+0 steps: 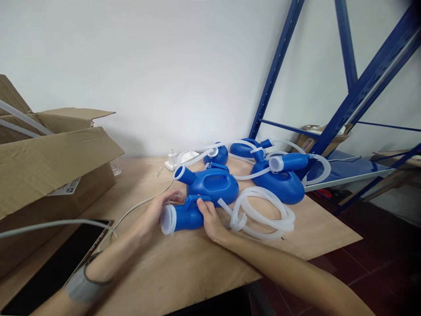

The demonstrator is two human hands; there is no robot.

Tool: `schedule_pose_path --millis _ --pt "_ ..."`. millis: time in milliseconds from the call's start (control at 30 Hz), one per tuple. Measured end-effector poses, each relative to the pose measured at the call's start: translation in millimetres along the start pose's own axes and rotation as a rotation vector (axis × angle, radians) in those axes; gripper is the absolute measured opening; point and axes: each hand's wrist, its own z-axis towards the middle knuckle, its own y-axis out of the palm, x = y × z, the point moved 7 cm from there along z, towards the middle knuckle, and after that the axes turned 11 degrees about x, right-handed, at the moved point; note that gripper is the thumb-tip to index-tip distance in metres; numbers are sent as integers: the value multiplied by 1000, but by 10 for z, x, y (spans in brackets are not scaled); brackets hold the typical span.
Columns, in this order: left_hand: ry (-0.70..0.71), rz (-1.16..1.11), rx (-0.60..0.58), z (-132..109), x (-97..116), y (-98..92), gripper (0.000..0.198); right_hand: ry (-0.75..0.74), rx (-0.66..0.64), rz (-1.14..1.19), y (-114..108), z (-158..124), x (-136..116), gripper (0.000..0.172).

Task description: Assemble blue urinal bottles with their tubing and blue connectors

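My right hand is wrapped around the narrower end of a blue urinal funnel, which lies sideways just above the table. Its wide mouth, with a translucent white rim, faces left, and a blue handle runs along its top. At the mouth end, my left hand curls its fingers over the far side, by a thin clear piece; its thumb is hidden. Directly behind stands a blue urinal bottle with an angled neck. Right of my right hand lies a coiled translucent tube with a white clip.
More blue bottles with tubes and another funnel stand at the back right. An open cardboard box is on the left, beside a dark flat device. A white cable crosses to a power strip. Blue shelving rises at right.
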Motion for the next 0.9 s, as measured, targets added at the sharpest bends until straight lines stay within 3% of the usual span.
schedule_pose_path --millis 33,100,267,433,600,800,900 --pt "-125 3 -20 22 -26 24 45 4 14 -15 -7 -3 0 62" --pt "-223 5 -22 39 5 62 35 39 60 -40 -40 0 28 63" --pt "-88 -226 -26 4 231 211 37 156 144 6 -100 58 188 59" --pt "-3 -375 -71 -27 271 295 40 172 138 86 -89 128 316 63" --pt "56 -172 -176 15 185 281 36 192 104 71 -73 138 367 61" --pt "338 363 -435 -69 439 224 41 177 61 100 -43 147 383 59" --pt "386 492 -494 -128 527 176 44 176 12 113 -13 135 390 55"
